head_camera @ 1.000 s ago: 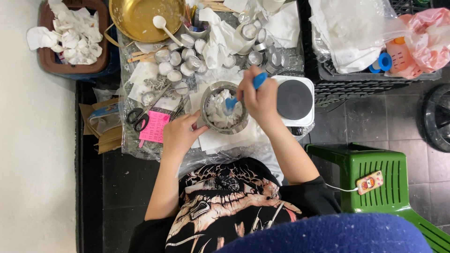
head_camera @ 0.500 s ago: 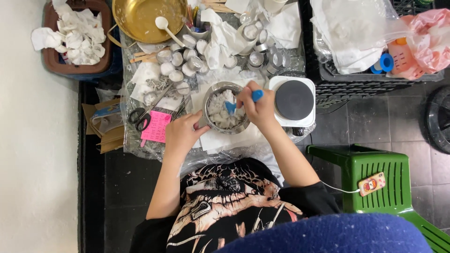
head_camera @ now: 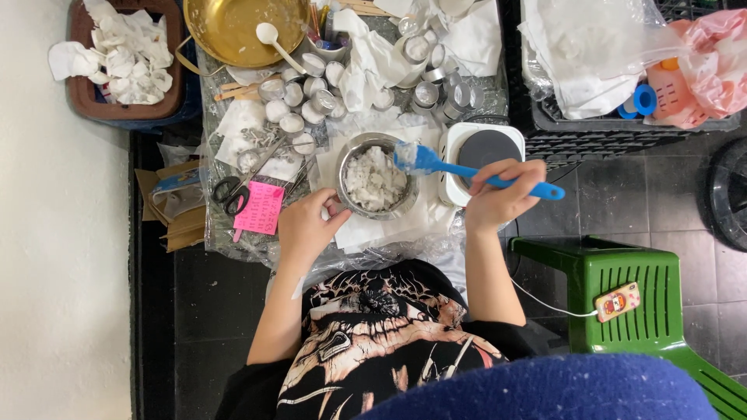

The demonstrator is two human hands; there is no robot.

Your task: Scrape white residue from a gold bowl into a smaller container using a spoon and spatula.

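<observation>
Two hands worked at the near edge of the cluttered surface (head_camera: 233,124). The right hand (head_camera: 502,194) was closed around the handle of a blue spatula (head_camera: 467,169), gripping it past the middle toward the far end, with the handle tip sticking out beyond the fist to the right. The spatula lay nearly level, its long axis running left to right across the front of the surface, its flat blade pointing left and hanging just over the right rim of a small metal bowl (head_camera: 375,180). The blade looked soft and bendy, the handle stiff and light; some pale residue seemed to cling to the blade, though the view was too small to be sure. The handle was the natural place to hold it.

The left hand (head_camera: 307,225) was loosely curled, its fingers touching the bowl's near left rim and steadying it. The bowl held white crumbly lumps (head_camera: 373,179), probably wax, light and brittle. Being smooth metal, the bowl would likely slide on the paper under it, so a pinch at the rim suited it. A white hotplate (head_camera: 484,148) stood just beside the bowl on its right.
</observation>
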